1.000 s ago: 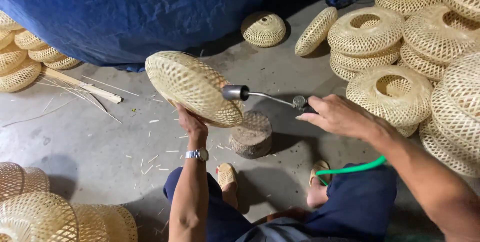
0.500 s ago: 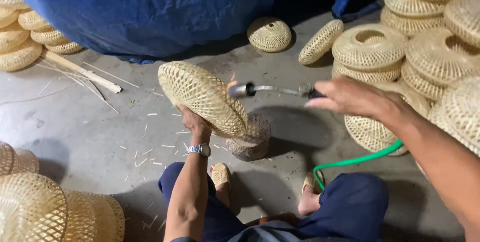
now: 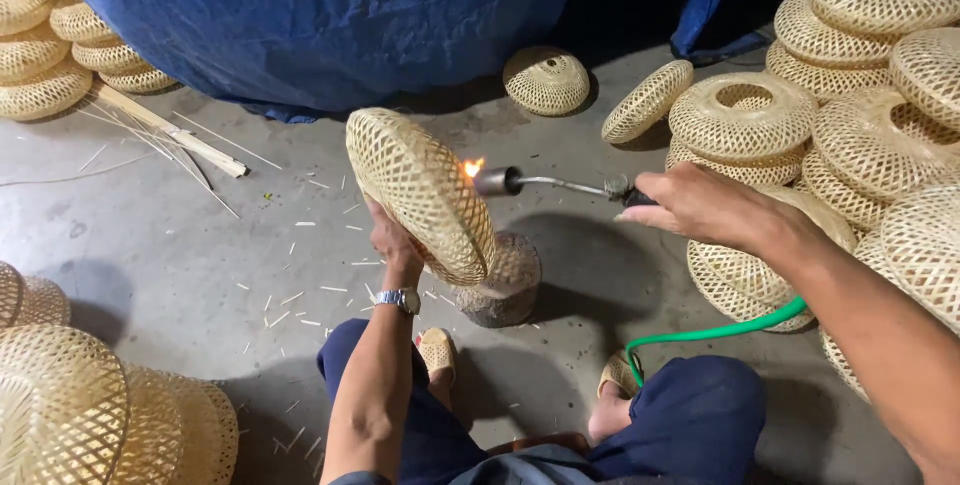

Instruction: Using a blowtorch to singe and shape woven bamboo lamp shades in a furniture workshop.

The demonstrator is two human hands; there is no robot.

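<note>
My left hand [image 3: 392, 242] grips a round woven bamboo shade [image 3: 420, 193] from below, tilted nearly on edge above a small wooden stump [image 3: 503, 290]. A watch sits on that wrist. My right hand [image 3: 705, 207] holds a metal gas torch [image 3: 545, 184] by its handle, nozzle pointing left. A small orange flame [image 3: 473, 167] burns at the nozzle tip, right against the shade's weave. A green hose [image 3: 710, 332] runs from the torch down past my knee.
Stacks of woven bamboo shades [image 3: 860, 95] fill the right side, more lie at lower left [image 3: 90, 415] and upper left [image 3: 50, 55]. A blue tarp [image 3: 320, 15] hangs behind. Bamboo sticks [image 3: 170, 130] and splinters litter the concrete floor.
The shade has been turned more upright on my left hand. The torch has come closer to it, and a flame now shows at the nozzle.
</note>
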